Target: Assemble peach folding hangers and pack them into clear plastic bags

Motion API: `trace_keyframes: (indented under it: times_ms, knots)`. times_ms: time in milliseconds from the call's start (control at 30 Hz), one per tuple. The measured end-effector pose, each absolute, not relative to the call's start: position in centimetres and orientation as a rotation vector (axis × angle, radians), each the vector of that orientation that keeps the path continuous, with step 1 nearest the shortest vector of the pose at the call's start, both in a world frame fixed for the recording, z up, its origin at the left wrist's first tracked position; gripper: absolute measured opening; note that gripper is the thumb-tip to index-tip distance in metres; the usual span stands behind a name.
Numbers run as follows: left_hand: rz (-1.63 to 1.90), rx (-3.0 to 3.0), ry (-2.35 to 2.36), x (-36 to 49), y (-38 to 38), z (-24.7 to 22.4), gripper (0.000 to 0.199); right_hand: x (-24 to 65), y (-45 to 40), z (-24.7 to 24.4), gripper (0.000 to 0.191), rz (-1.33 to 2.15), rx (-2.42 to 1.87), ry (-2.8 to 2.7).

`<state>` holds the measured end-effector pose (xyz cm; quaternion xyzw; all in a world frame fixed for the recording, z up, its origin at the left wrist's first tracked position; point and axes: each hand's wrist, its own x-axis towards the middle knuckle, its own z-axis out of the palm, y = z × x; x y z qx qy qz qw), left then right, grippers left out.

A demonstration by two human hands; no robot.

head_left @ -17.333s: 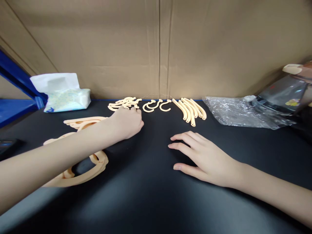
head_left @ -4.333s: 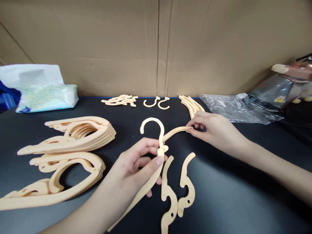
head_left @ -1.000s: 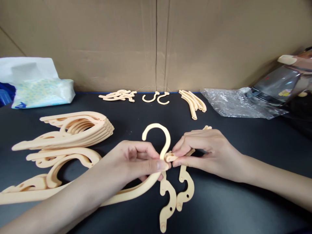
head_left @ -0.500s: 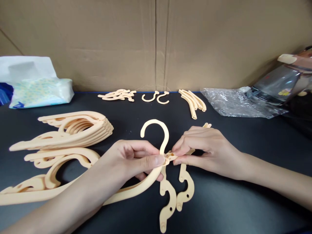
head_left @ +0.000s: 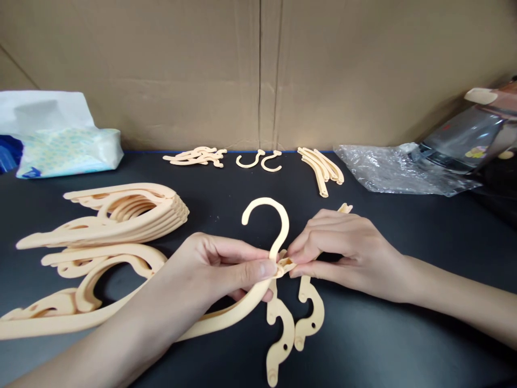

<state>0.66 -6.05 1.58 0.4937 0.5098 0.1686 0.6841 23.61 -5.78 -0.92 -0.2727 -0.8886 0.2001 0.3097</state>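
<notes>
Fingers pinched, left hand (head_left: 220, 269) grips a curved cream plastic hook (head_left: 285, 223), right hand (head_left: 347, 250) a slim cream plastic bar (head_left: 288, 264) that tilting could misalign.

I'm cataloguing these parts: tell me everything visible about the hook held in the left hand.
The cream hanger hook looks like smooth plastic. It stands up, its rounded bend on top and its blunt free tip pointing down on the left. The left hand pinches and partly hides its base, where it meets a curved hanger arm. Whether they're fastened can't be told.
</notes>
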Motion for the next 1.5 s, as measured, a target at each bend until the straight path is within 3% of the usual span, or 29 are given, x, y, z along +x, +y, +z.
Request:
trace_keyframes:
  times_ms: [700,1033,1500]
  knots:
    - [0.491,1.319,1.122,1.0,-5.5,0.3,0.039,23.3,-6.3,-0.6,0.011,0.499,-0.693,-2.415]
    - [0.529,1.237,0.986,0.5,-6.1,-0.6,0.015,22.9,-6.9,-0.9,0.008,0.693,-0.839,-2.316]
    - [0.63,1.254,1.009,0.7,-6.0,-1.1,0.019,22.0,-7.6,-0.9,0.014,0.77,-1.166,-2.154]
